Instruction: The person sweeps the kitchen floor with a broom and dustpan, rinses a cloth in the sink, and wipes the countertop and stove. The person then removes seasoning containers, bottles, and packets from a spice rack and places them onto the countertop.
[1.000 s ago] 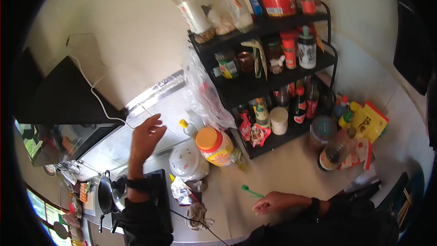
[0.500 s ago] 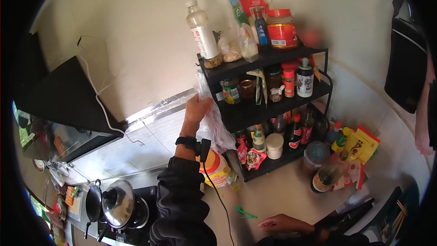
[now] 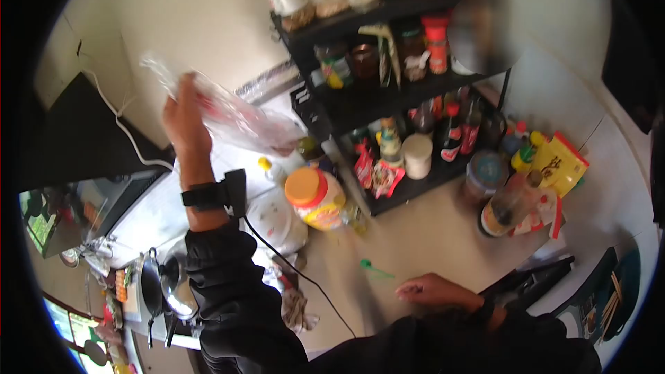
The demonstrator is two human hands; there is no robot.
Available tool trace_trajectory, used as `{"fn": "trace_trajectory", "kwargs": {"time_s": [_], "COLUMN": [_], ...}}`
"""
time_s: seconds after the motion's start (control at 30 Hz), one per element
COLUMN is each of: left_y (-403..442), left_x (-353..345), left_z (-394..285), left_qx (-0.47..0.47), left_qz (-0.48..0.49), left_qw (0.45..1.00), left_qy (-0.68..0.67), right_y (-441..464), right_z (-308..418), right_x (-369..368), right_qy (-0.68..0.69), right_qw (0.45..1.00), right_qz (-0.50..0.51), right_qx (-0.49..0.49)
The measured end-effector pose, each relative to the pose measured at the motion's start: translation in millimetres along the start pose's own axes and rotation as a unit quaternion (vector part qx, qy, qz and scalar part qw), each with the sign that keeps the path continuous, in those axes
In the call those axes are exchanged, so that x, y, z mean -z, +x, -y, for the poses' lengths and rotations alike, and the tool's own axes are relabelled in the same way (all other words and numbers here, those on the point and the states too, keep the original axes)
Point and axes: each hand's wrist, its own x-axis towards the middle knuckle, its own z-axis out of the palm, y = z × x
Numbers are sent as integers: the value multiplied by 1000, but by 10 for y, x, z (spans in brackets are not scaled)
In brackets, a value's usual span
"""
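Raised at the left, my left hand (image 3: 185, 123) grips a clear plastic bag (image 3: 239, 119) by its upper end. Pinkish-red marks show through the bag, which stretches right toward the black shelf rack (image 3: 360, 114). Low over the counter, my right hand (image 3: 433, 291) has its fingers loosely curled; whether anything is in them cannot be made out. A small green plastic item (image 3: 376, 269) lies just left of it. Below the bag stands a large jar with an orange lid (image 3: 315, 197).
Bottles and jars fill the rack. A dark bottle (image 3: 504, 209) and yellow packet (image 3: 557, 166) stand right of it. A lidded pan (image 3: 179, 280) sits on the stove at lower left. A black cable crosses beside my left forearm.
My left hand went to the bag hanging at the rack's side, took hold of it and pulled it away to the left. My right hand stayed low near the green item.
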Motion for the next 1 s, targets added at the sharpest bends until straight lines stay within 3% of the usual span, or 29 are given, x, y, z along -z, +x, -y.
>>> {"fn": "trace_trajectory", "kwargs": {"time_s": [0.13,0.43,0.5,0.53,0.57,0.63,0.7,0.73,0.8,0.9,1.0], "left_y": [-232,-1096,-1479,-1705,-1879,-2179,-2629,-2782,-2951,-2986,-2974], "left_x": [433,1398,1411,1354,1541,1490,1655,1577,1520,1484,1534], "left_z": [-347,-189,28,106,360,694,1739,1845,1869,1651,1607], "left_qx": [-29,137,185,173,84,317,275,314,310,331,323], "left_qz": [-22,-52,-79,-73,-1,-97,-108,-138,-99,-57,-43], "left_qw": [999,989,976,962,923,911,900,908,890,889,898], "left_qy": [26,-11,87,196,375,247,320,242,319,311,297], "right_y": [69,303,320,367,407,507,619,680,717,764,760], "right_z": [45,65,35,38,-26,-239,-196,-215,-305,-455,-533], "right_x": [-130,-518,-578,-586,-604,-678,-670,-638,-575,-521,-519], "right_qy": [11,18,14,9,-7,-40,-173,-206,-263,-423,-440], "right_qw": [999,994,994,994,997,999,974,966,940,876,885], "right_qz": [30,95,100,102,59,0,-135,-157,-215,-208,-146], "right_qx": [-22,-42,-48,-46,-49,-36,-50,-19,34,104,46]}}
